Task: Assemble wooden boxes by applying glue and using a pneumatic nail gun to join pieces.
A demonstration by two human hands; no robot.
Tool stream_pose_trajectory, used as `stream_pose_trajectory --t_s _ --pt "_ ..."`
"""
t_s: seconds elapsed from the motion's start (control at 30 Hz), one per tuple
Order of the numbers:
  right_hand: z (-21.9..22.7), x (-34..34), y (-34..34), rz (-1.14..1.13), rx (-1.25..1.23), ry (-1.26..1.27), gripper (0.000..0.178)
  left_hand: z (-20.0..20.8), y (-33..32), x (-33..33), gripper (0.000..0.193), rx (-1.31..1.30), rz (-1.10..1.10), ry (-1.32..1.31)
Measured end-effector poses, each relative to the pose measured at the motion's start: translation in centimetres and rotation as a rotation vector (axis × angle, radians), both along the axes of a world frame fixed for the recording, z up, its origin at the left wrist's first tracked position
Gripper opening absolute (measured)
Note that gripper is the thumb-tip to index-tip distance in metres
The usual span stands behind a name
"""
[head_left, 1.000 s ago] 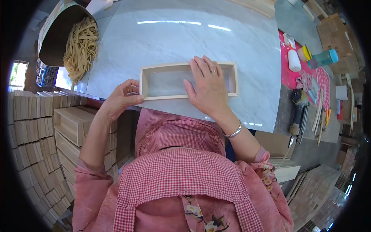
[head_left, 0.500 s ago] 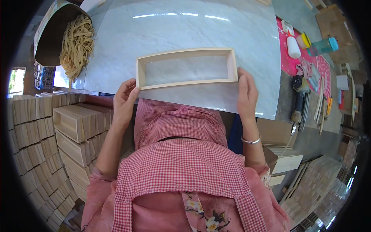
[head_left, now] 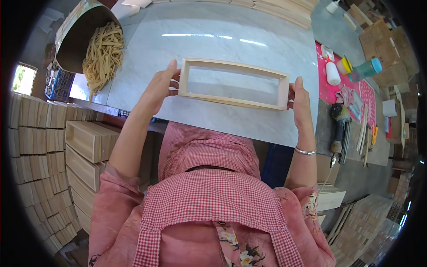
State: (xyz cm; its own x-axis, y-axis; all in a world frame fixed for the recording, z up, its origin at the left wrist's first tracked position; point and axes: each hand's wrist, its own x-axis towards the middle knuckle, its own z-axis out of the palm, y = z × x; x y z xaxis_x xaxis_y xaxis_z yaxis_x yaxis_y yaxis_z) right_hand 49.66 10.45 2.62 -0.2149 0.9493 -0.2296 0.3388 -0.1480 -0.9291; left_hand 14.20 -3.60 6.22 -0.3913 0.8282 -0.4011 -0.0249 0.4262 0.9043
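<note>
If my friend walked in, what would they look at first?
Probably the long pale wooden frame in the middle, between the left hand and right hand. Next might come the tangle of noodle-like strips at upper left, and the bright pink sheet at right.

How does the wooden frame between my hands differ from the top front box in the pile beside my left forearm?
The wooden frame sits between the left hand and right hand; the top front box is in the pile, untouched. The tabletop shows through the frame, while the box shows a pale panel inside. Both are rectangular and pale wood.
</note>
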Motion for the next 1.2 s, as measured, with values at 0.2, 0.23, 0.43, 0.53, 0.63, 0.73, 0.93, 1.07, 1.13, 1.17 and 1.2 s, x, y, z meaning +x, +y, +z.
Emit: stream_pose_trajectory --t_s 0.2,0.23,0.43,0.53,0.63,0.73,0.93,1.07,1.13,1.17,1.2 --pt "-1.5 -0.9 -0.1 -0.069 -0.006 0.071 0.073 -1.7 0.2 -0.8 0.071 -0.019 0.005 -0.041" --pt "-1.0 -0.8 0.0 -0.074 0.010 0.051 0.073 -1.8 0.7 -0.6 0.069 -0.010 0.004 -0.047" --pt "-1.2 -1.2 1.2 -0.097 0.273 0.243 0.046 -0.7 1.7 -0.4 0.037 0.286 0.026 -0.231" --pt "-3.4 -1.1 0.8 0.055 0.509 0.310 0.030 -3.5 0.1 -1.3 0.048 0.448 0.116 -0.334" --pt "-5.6 -0.1 -0.5 0.168 0.378 0.120 0.021 -5.8 -2.2 -1.1 0.048 0.262 0.187 -0.246" --pt "-5.4 2.9 1.7 0.278 0.353 0.166 0.020 -5.4 -4.0 0.2 0.043 0.202 0.097 0.032" --pt "-3.9 13.8 16.5 -0.505 0.870 -0.802 0.043 -6.5 -6.1 -1.2 0.025 0.282 0.377 -0.033" --pt "-4.0 15.6 20.6 -0.465 0.588 -0.976 0.056 -6.3 -6.8 -0.6 0.021 0.225 0.497 0.001" --pt "-3.4 14.7 20.9 -0.406 0.292 -1.007 0.058 -5.9 -7.4 0.0 0.020 0.174 0.541 0.013" --pt "-3.7 15.1 20.9 -0.481 0.368 -0.940 0.059 -5.8 -7.5 0.3 0.020 0.163 0.522 0.046" --pt "-4.1 15.7 20.7 -0.549 0.441 -0.870 0.061 -5.7 -7.4 0.7 0.021 0.147 0.506 0.079"
